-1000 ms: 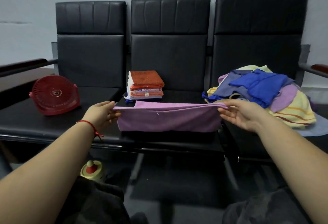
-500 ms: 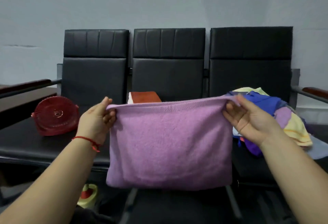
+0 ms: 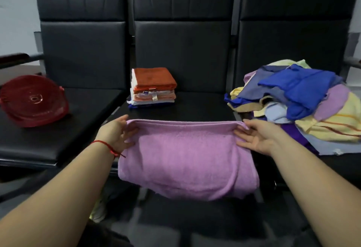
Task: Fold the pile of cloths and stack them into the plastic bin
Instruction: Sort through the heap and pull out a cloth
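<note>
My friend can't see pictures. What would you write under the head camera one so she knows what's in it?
Two hands, left and right, hold the top corners of a purple towel laid over the front edge of a black seat. Behind it sits a stack of folded cloths; a pile of unfolded cloths lies to the right, a red basket to the left.

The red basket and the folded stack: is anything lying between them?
Nothing: the head view shows only bare black seat between red basket and folded stack.
</note>
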`<action>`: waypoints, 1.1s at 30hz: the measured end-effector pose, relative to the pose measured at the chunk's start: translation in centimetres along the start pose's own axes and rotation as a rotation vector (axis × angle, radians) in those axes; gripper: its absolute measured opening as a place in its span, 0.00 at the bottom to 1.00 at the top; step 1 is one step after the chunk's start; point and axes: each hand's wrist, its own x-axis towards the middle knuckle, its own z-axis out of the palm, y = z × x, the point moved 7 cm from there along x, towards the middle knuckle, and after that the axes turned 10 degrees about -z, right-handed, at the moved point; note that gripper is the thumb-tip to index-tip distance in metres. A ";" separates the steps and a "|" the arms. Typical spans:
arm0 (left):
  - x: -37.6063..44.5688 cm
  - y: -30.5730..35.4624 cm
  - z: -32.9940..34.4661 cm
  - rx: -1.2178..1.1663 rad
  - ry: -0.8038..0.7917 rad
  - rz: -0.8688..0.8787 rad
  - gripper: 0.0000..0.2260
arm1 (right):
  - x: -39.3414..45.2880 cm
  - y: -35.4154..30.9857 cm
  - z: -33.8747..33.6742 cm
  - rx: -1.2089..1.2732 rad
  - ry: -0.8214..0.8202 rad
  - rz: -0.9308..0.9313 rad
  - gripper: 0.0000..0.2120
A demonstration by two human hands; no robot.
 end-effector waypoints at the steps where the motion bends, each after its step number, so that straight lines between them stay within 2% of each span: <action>1: 0.3 0.1 0.3 -0.005 0.014 0.035 0.21 | 0.3 0.2 0.3 0.016 0.017 0.009 0.10; 4: 2.1 0.2 1.1 -0.021 0.033 0.093 0.23 | 2.2 0.5 0.9 0.081 0.073 0.013 0.11; 8: 5.8 1.3 2.1 -0.049 0.066 0.109 0.23 | 6.3 -0.2 2.3 0.095 0.086 -0.048 0.21; 11: 8.0 2.6 2.6 -0.041 0.075 0.075 0.23 | 8.8 -1.3 3.2 0.043 0.049 -0.100 0.18; 14: 10.9 4.1 3.3 -0.025 0.056 0.018 0.23 | 11.8 -2.4 4.5 -0.001 0.030 -0.119 0.10; 19: 12.7 7.4 5.6 -0.009 -0.067 0.103 0.19 | 15.0 -4.9 6.2 -0.070 0.044 -0.236 0.12; 23: 12.4 8.6 5.1 -0.055 -0.073 0.137 0.14 | 15.1 -6.0 6.6 -0.045 0.035 -0.275 0.11; 28: 9.5 8.8 3.9 -0.113 -0.094 0.156 0.19 | 11.9 -6.3 6.0 0.037 0.024 -0.284 0.11; 33: 3.9 7.8 2.1 -0.031 -0.090 0.186 0.17 | 6.2 -6.0 4.5 0.031 0.002 -0.289 0.11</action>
